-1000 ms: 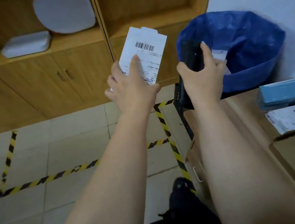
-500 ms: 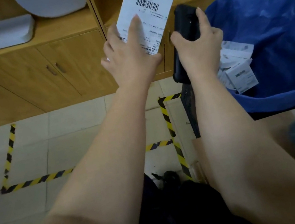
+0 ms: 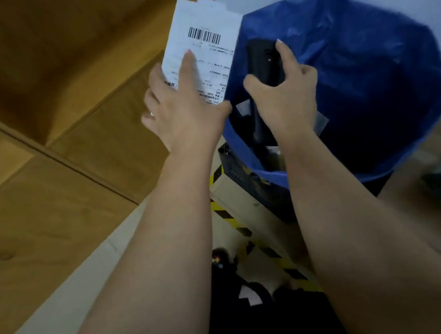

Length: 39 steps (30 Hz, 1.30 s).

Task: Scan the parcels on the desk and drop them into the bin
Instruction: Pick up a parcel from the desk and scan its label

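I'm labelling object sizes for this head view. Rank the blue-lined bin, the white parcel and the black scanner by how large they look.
1. Blue-lined bin, clearly largest.
2. White parcel, in the left hand.
3. Black scanner, partly hidden by the right hand, so its full size is unsure.

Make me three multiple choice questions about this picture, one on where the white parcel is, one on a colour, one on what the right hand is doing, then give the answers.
1. Where is the white parcel relative to the bin?
A. lying inside it
B. held up at its left rim
C. on the floor

2. What colour is the bin's liner?
A. blue
B. green
C. white

3. What is the right hand doing?
A. hanging idle
B. pressing flat on the desk
C. gripping a black handheld scanner

Answers: 1 B, the left hand holds the parcel upright with its barcode label facing the camera, beside the bin's left edge. 2 A, the bag lining the bin is plainly blue. 3 C, its fingers and thumb curl round the scanner above the bin's opening.
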Each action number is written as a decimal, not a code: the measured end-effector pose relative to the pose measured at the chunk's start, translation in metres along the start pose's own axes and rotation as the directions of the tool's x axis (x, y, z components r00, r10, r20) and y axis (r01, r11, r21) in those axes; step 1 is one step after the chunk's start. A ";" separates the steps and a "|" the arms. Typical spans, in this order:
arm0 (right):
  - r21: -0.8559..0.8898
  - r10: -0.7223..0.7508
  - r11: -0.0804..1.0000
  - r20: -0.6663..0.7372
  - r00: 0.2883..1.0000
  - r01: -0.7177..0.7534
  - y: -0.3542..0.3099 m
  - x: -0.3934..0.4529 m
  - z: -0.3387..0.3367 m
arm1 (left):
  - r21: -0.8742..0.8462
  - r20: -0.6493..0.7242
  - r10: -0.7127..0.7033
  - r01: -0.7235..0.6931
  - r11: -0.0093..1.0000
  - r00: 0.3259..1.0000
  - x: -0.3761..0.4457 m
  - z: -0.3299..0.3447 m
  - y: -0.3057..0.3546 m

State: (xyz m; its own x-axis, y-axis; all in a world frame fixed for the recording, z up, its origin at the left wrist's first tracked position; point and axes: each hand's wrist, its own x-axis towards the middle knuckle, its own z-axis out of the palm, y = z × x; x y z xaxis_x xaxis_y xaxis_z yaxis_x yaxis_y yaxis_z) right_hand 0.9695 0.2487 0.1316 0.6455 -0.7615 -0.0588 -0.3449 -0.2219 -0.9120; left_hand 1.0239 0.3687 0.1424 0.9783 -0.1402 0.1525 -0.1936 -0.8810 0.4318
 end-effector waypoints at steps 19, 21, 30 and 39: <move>0.068 0.383 0.913 -0.481 0.788 -0.402 0.087 0.115 -0.047 | -0.089 0.470 0.373 -0.378 0.922 0.800 0.099 0.167 0.094; 0.077 0.421 0.893 -0.486 0.766 -0.443 0.105 0.129 -0.048 | -0.062 0.512 0.359 -0.383 0.922 0.780 0.105 0.192 0.099; 0.134 0.614 0.770 -0.417 0.670 -0.623 0.172 0.163 -0.009 | 0.046 0.668 0.281 -0.415 0.909 0.689 0.126 0.272 0.101; 0.145 0.681 0.710 -0.390 0.619 -0.690 0.195 0.189 0.039 | 0.042 0.728 0.298 -0.475 0.879 0.617 0.144 0.318 0.090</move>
State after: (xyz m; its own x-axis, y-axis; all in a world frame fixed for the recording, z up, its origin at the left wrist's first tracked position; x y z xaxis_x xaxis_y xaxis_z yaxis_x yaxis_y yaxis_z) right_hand 1.0510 0.0852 -0.0727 -0.1007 -0.8603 -0.4998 -0.5911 0.4558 -0.6654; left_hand 1.1713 0.1253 -0.0798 0.5999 -0.6785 -0.4241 -0.6314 -0.7270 0.2700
